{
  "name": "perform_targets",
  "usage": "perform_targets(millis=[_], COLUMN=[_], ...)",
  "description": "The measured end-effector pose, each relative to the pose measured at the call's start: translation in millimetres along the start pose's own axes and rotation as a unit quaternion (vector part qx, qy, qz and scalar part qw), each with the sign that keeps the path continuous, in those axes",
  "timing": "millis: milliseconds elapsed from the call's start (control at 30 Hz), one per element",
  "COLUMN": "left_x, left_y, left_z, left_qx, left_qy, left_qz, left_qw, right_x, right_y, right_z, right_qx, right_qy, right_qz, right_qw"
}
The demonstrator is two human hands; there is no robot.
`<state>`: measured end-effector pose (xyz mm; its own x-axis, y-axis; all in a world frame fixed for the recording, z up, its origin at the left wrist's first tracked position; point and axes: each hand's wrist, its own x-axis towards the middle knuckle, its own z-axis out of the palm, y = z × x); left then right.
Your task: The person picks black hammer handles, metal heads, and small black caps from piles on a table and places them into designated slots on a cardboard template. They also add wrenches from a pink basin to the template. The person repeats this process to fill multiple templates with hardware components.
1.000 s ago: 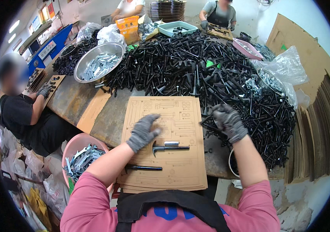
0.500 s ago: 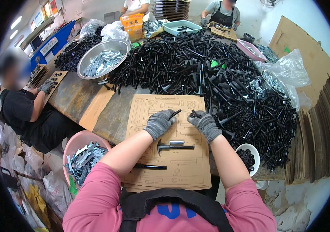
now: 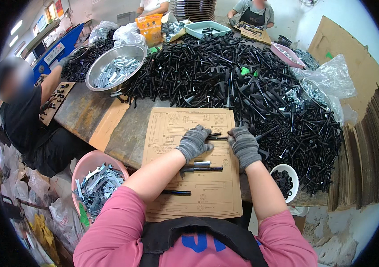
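My left hand (image 3: 194, 143), in a grey glove, is closed at the end of a short black bolt (image 3: 216, 134) over the upper half of a printed cardboard sheet (image 3: 218, 205). Just below it, nearly parallel, is a second black bolt (image 3: 218, 138), its right end at the pinched fingertips of my gloved right hand (image 3: 244, 147). Nearer me on the sheet lie a silver tube (image 3: 203, 163), a black hammer-shaped tool (image 3: 207, 169) with its curved head partly behind my left forearm, and a black rod (image 3: 179, 192), also partly covered.
A big heap of black bolts and hammer-shaped parts (image 3: 185, 66) fills the far bench. Around it stand a metal bowl of silver tubes (image 3: 92, 80), a pink basin of wrenches (image 3: 80, 167) and a white bowl of black nuts (image 3: 294, 182). A co-worker (image 3: 22, 115) sits at left.
My hands have drawn closer together, bringing the two bolts side by side across the sheet. The left forearm now covers more of the hammer-shaped tool. The co-worker at left has reached toward the parts.
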<state>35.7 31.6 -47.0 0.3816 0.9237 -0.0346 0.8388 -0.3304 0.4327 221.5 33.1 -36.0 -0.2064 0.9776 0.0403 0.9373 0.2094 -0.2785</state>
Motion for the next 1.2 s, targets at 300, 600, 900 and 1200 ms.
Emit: perform_targets(millis=[300,600,900,1200], left_x=[17.8,13.0,8.5,-15.5], left_y=[-7.8,8.4,9.6,12.5], left_z=[5.3,2.3,4.3,13.3], left_qx=[0.038,0.019,0.001,0.055], left_qy=[-0.033,-0.016,0.013,-0.032], left_qz=[0.05,0.053,0.049,0.125], left_qw=[0.997,0.998,0.999,0.99], right_x=[-10.5,-52.6,-77.2,-82.4], right_y=[-8.6,16.8,20.8,21.0], right_z=[19.4,-3.1,-8.9,-24.3], right_qx=[-0.117,0.312,0.397,0.198], right_qy=[-0.038,0.221,0.169,0.314], right_qz=[-0.232,-0.046,0.039,-0.099], right_qw=[0.965,0.923,0.901,0.923])
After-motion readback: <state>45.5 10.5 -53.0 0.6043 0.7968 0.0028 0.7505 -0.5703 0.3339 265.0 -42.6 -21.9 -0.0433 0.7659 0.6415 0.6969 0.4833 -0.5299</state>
